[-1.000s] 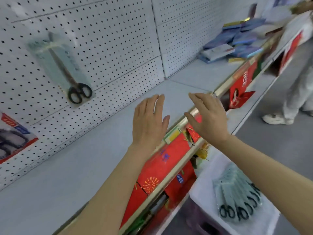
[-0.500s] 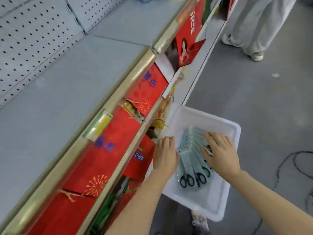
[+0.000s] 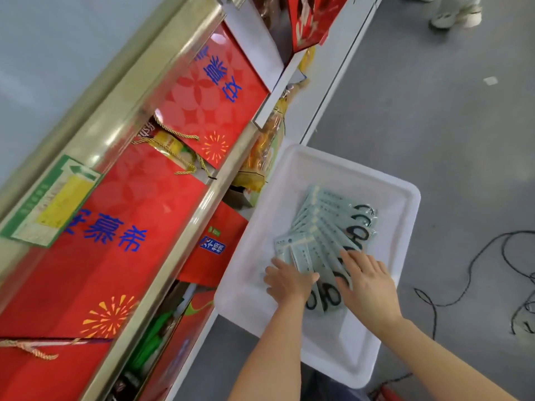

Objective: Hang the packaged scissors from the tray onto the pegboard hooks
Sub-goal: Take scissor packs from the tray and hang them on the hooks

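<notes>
Your left hand (image 3: 289, 282) and right hand (image 3: 367, 287) lie flat-fingered on roughly seven fanned scissor packs (image 3: 321, 230) in one white tray (image 3: 254, 221).

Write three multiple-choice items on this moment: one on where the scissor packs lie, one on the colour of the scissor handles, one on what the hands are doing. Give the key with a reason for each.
1. Where do the packaged scissors lie?
A. on the floor
B. fanned out in the white tray
C. on top of the shelf

2. What colour are the scissor handles?
A. black
B. red
C. yellow

3. What are the hands doing?
A. both raised in the air
B. only the right hand is in the tray
C. left hand and right hand both rest on the packs nearest the person

Key:
1 B, the packs overlap in a fan inside the tray's walls.
2 A, dark loops show through the pale packaging.
3 C, both hands lie on the near packs; whether either grips one is not plain.
</notes>
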A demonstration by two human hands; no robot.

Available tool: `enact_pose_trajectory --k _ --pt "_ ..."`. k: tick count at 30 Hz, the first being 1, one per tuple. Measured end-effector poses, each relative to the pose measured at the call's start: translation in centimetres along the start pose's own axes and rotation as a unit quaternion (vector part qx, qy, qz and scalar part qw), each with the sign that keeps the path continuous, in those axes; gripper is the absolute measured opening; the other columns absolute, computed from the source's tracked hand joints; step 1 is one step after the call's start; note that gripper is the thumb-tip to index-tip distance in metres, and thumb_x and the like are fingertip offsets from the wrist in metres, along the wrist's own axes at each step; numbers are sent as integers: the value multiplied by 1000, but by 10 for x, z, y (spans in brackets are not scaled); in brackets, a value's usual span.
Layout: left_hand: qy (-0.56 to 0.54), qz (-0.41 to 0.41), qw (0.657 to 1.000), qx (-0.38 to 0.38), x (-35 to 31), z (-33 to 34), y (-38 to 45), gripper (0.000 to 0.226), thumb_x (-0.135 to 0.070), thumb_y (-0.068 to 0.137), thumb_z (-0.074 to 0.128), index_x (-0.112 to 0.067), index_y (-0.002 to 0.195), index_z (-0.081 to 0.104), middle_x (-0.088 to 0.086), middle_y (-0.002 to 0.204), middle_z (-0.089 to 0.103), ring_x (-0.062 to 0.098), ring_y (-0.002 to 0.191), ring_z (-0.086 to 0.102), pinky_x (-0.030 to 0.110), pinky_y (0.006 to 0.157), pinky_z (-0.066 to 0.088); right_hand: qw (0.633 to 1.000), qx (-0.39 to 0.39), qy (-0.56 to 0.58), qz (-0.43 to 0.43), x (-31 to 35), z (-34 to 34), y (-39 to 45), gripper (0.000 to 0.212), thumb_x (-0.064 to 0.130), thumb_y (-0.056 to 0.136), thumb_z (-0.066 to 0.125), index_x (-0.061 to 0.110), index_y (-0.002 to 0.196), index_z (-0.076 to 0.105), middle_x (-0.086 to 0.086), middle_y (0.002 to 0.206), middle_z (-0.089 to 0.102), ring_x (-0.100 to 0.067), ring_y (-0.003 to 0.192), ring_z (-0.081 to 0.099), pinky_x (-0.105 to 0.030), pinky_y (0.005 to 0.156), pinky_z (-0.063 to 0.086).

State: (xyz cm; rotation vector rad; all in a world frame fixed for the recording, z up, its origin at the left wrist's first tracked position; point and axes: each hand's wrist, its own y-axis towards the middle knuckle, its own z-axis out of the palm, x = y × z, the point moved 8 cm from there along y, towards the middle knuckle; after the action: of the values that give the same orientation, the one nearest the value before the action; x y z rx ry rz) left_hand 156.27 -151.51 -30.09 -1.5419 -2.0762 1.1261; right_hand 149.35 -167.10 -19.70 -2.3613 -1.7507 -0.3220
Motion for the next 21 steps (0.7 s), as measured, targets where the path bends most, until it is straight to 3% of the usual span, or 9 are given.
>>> enact_pose_trajectory --k 4,6,10,12,14,17,21 --pt "18 3 999 -50 5 -1 6 107 -53 66 79 -6 146 25 17 138 43 33 125 44 40 101 42 1000 27 -4 3 -4 20 -2 54 16 69 82 5 118 63 -8 106 65 -31 85 64 -41 74 54" --pt "32 2 997 -72 7 -6 6 93 -51 67 78 -7 136 34 13 133 45 31 120 47 39 96 43 999 43 -1 14 -5 28 -3 58 14 63 85 4 116 64 -9 104 66 -33 84 64 -42 72 55" --pt "-24 28 996 -76 12 -12 10 61 -24 79 80 -9 121 39 13 128 46 26 100 60 32 77 57 994 100 19 35 -6 57 0 65 11 54 90 2 114 65 -14 102 66 -38 85 65 -42 69 57" --pt "-38 47 996 -72 15 -17 12 50 -18 85 74 -10 119 39 11 123 53 23 94 62 31 70 57 987 146 29 57 -6 76 4 69 17 60 89 3 122 60 -16 106 63 -41 96 62 -45 77 56" --pt "-22 73 993 -84 19 -26 11 37 -14 93 62 -12 121 37 9 117 58 18 85 58 29 63 52 976 194 23 94 -5 92 7 80 34 74 80 8 141 44 -16 122 54 -40 114 51 -46 93 49" --pt "2 101 987 -125 33 -49 12 27 -20 96 59 -19 111 37 7 109 62 20 87 64 30 67 57 967 213 6 141 1 104 11 93 51 79 69 14 151 22 -14 133 41 -37 122 40 -41 101 41" --pt "4 143 983 -118 39 -74 16 27 -24 95 62 -18 101 37 8 111 65 23 100 67 26 72 57 968 199 -36 145 18 112 15 90 46 74 77 12 145 33 -17 123 48 -37 113 48 -42 91 49"
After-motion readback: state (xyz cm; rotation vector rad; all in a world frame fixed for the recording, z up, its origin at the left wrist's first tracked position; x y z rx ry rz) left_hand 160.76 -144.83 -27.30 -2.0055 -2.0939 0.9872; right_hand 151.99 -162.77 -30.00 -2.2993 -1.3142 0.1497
